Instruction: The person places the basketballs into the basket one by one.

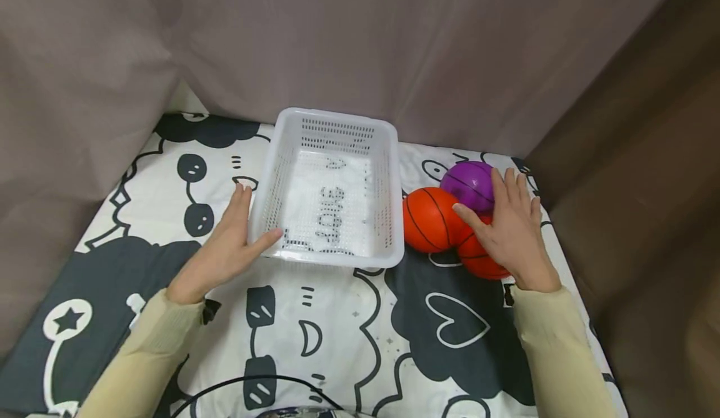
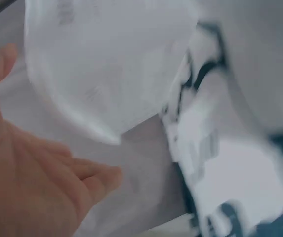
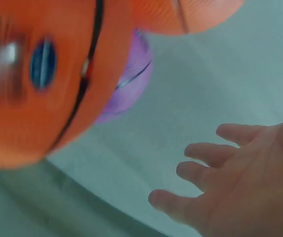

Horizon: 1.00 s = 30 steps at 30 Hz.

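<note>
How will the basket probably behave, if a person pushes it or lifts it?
The basket would probably slide rather than tip, being low and broad. Its walls, full of small holes, suggest it is light and may flex slightly.

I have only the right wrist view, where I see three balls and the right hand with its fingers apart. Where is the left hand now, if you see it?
Observer: The head view shows the left hand at the left side of a white basket, which your view does not include.
Operator: Thank you. And what is nearest to the basket on its right side?
Observer: An orange ball, close beside the basket's right wall.
Operator: I understand. Is there already any ball inside the basket?
Observer: No, the head view looks down into it, and no ball lies there.
</note>
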Available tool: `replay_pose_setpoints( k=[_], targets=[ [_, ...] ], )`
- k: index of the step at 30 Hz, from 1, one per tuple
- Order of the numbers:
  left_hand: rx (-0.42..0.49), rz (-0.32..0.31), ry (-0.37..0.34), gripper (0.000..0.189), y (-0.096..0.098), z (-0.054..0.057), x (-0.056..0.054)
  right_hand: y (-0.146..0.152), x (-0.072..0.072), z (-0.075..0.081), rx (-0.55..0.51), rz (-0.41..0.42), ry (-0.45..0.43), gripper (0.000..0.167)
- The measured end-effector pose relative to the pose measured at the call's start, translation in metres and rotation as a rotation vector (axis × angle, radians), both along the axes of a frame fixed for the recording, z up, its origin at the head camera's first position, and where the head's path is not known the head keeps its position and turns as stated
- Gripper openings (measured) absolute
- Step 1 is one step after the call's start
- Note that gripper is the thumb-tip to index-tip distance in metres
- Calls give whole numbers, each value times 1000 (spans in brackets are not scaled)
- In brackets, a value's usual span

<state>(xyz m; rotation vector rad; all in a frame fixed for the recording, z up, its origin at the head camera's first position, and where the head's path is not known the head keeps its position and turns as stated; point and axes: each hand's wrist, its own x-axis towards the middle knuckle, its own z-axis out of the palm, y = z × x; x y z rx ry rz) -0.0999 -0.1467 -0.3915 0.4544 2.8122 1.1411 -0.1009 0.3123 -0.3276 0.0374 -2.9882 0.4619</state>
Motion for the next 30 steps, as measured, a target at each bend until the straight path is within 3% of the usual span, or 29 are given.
replay_pose_setpoints(
  k=[3,5,9,15,18,22,25,30],
  targets=[
    [135,22,-29,98,4,-14,11,-9,9,-3,-89,23,18,97],
    [178,31,-56,99,5,-20,15,-15,14,-6,-135,32,22,97],
    [174,54,-116,105,7,-26,20,-24,23,-14,-187,10,6,97],
    [162,98,-125,111,14,-31,28,-33,25,-31,-250,-18,-37,98],
    [153,96,-81,110,18,-32,32,-38,20,-38,-223,-13,-39,100],
    [108,99,34,109,20,-32,31,-43,14,-45,-161,-15,-28,105],
    [70,129,103,112,18,-31,26,-45,11,-50,-140,-13,-31,109],
    [34,163,135,118,15,-32,13,-46,5,-55,-144,-3,-35,113]
  ],
)
